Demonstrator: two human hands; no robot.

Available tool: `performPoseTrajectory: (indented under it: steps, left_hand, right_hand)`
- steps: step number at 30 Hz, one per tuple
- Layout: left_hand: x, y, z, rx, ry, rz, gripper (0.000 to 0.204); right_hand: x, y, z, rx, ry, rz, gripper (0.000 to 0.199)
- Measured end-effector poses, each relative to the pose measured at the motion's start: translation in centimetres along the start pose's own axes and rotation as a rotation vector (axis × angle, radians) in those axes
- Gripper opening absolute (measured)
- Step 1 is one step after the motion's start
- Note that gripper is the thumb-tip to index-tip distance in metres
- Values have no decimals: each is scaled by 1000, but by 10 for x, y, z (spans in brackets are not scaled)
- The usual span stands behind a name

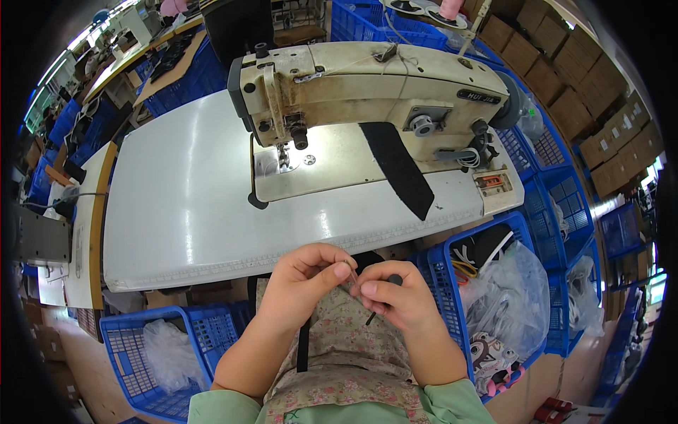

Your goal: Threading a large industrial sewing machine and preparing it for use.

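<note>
Over my lap, in front of the sewing table, both hands are held close together. My left hand [308,280] is closed, thumb and forefinger pinching a thin, small piece [351,273] too fine to name. The fingers of my right hand [401,293] are closed around a slim dark item, its rounded black end [395,280] showing above the thumb and a thin dark tip [371,319] below. Its middle is hidden by the fingers. Beyond the hands stands a cream sewing machine [367,81], and a black fabric strip [399,169] lies across its bed.
The white tabletop [176,191] spreads left of the machine. At lower left stands a blue basket [116,353] with clear plastic bags. Another blue basket [441,290] at right holds plastic bags and fabric pieces. More blue crates and stacked cardboard boxes [586,85] line the right side.
</note>
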State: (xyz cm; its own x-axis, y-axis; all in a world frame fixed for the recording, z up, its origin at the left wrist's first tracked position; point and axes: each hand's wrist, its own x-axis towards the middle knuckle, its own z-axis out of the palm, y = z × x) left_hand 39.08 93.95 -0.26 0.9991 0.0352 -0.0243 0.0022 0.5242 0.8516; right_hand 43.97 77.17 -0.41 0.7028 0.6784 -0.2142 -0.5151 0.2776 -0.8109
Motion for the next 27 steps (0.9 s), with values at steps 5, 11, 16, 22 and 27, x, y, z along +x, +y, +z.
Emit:
performPoseTrajectory:
  steps: [5,11,16,22,27]
  left_hand:
    - [-1,4,5,62,6,-26,11]
    - [-3,7,6,87,-7,-53,10]
    - [-3,9,7,65,26,-63,10]
    - [-7,3,1,92,23,-23,14]
    - [-7,4,5,133,97,-35,11]
  right_hand:
    - [-4,-2,0,-105,9,-11,13]
    - [-7,-5,3,-328,40,-82,9]
    - [-8,-2,8,-440,107,-200,7]
    - [-6,1,10,-576,133,-358,6]
    - [-3,5,11,-651,144,-427,4]
